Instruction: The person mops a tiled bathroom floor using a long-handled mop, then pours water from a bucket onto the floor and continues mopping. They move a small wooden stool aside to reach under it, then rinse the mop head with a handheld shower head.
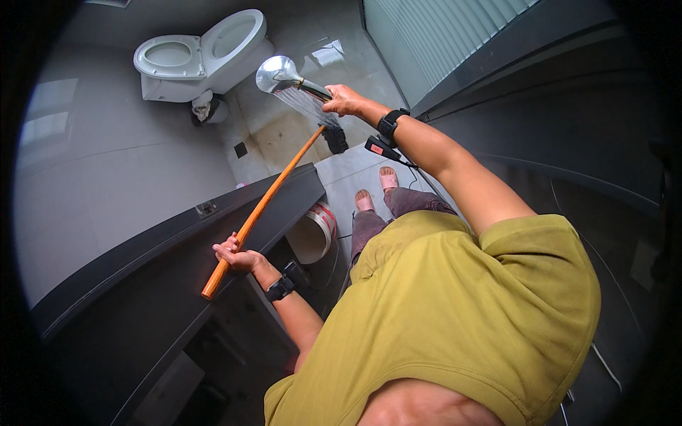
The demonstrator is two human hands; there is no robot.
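Note:
My right hand (343, 100) holds the handle of a chrome handheld shower head (278, 74), and water sprays from it. The spray falls on a dark brush head (334, 138) at the floor. From that head an orange-brown wooden handle (272, 194) slants down to the lower left. My left hand (236, 256) is around this handle near its free end, palm turned up and fingers curled. Both wrists wear black straps, and a small black device hangs by my right wrist. The bristles of the brush are hard to make out.
A white toilet (229, 50) with its lid raised stands at the upper left, beside a small waste bin (216, 112). A white bucket (314, 234) is under the dark counter (256, 213). A ribbed glass panel (437, 42) borders the upper right. Brownish stained floor tiles (274, 136) surround a dark drain (241, 149).

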